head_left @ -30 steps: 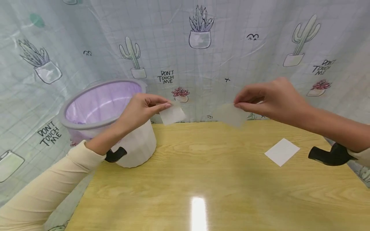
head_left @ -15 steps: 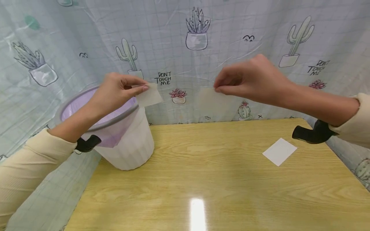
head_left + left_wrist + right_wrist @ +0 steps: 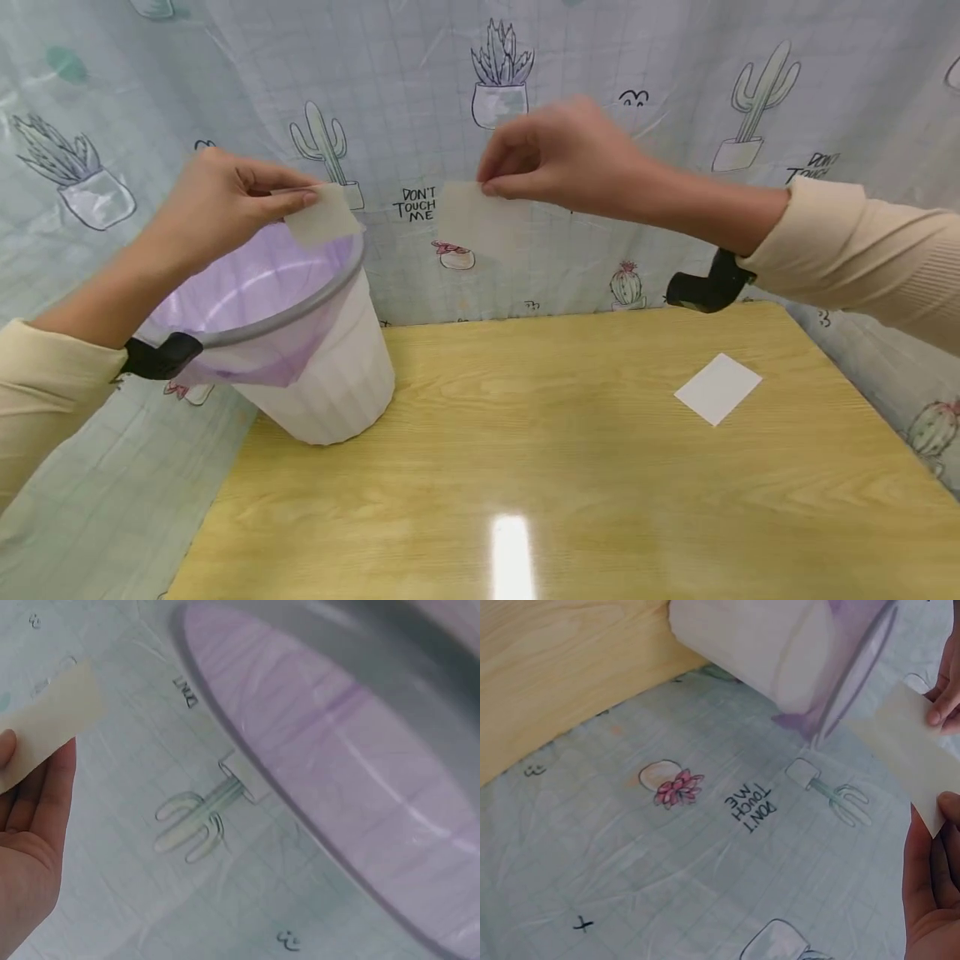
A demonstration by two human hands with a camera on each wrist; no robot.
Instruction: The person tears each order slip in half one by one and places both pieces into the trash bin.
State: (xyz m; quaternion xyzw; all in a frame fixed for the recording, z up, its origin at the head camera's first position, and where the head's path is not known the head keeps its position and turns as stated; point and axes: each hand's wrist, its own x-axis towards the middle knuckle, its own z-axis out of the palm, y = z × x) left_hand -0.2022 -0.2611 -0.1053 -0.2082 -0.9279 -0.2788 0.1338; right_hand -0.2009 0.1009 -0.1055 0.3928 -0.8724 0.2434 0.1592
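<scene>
Between thumb and fingers, my left hand (image 3: pixel 217 208) pinches a small pale piece of paper (image 3: pixel 324 218) above the rim of the bin (image 3: pixel 337 379). The bin is white and ribbed, with a purple liner (image 3: pixel 258 279) folded over a grey rim. To the right, higher up, my right hand (image 3: pixel 566 158) pinches another pale paper piece (image 3: pixel 480 218), its outline faint and blurred against the curtain. Air separates the two pieces in the head view. In the left wrist view, the left hand's paper (image 3: pixel 56 720) is beside the bin's opening; the bottom of the bin is hidden.
A white square of paper (image 3: pixel 717 389) lies flat on the right of the wooden table (image 3: pixel 525 442). Behind the table hangs a curtain (image 3: pixel 420 100) printed with cacti. Each wrist carries a black mount (image 3: pixel 708 287).
Both hands have risen and moved left with their paper pieces. My left hand has gone from beside the bin to above its rim. The paper on the table stays put.
</scene>
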